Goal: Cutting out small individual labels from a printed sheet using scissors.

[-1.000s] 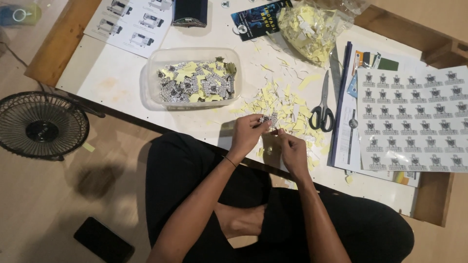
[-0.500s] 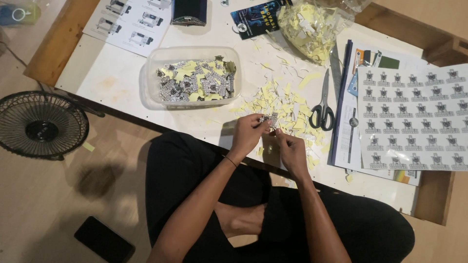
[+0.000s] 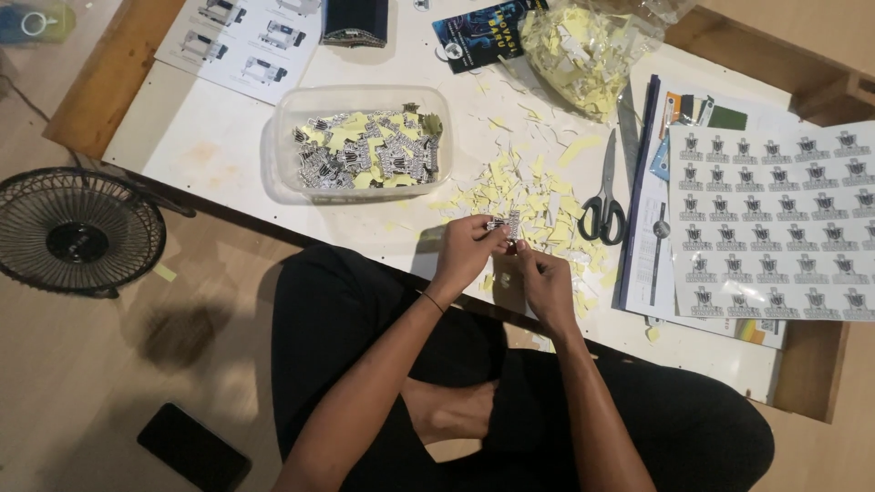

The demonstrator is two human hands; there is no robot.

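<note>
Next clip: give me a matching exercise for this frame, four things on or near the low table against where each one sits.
Things:
1. scissors
2. clear tub of cut stickers
3. black fan
4. sticker sheet

Places:
A. on the floor, left of the table
B. at the table's right end
C. between the yellow paper scraps and the sticker sheet
D. on the table, up and left of the left hand

Pairs: 1-C, 2-D, 3-A, 4-B
</note>
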